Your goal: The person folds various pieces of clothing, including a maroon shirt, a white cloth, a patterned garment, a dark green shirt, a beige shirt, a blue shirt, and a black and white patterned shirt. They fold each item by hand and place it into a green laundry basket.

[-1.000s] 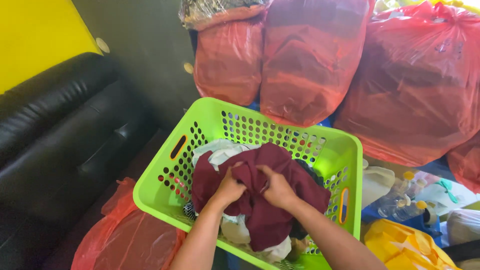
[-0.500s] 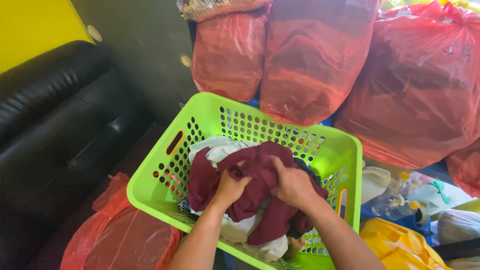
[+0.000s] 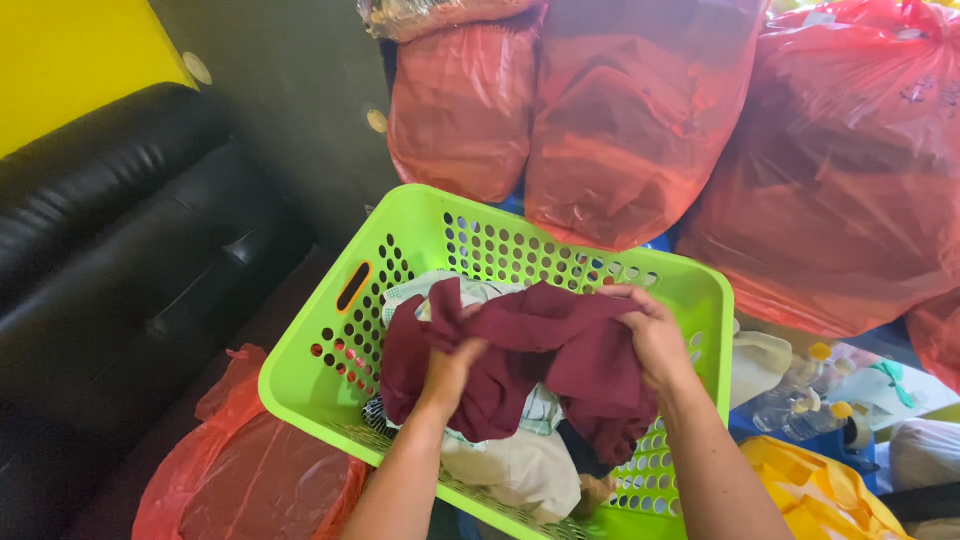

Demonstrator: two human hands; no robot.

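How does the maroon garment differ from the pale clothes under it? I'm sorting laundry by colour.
The maroon garment is dark red; the pale clothes are cream or white. The maroon garment lies on top, bunched and gripped by the left hand and the right hand; the pale clothes lie lower, with no hand on them. Both are crumpled fabric inside the green basket.

One head-worn camera is looking steeply down from close range, facing forward over a green basket (image 3: 420,225) at centre; red bags (image 3: 640,130) are filling twelve o'clock, a black sofa (image 3: 110,260) nine o'clock.
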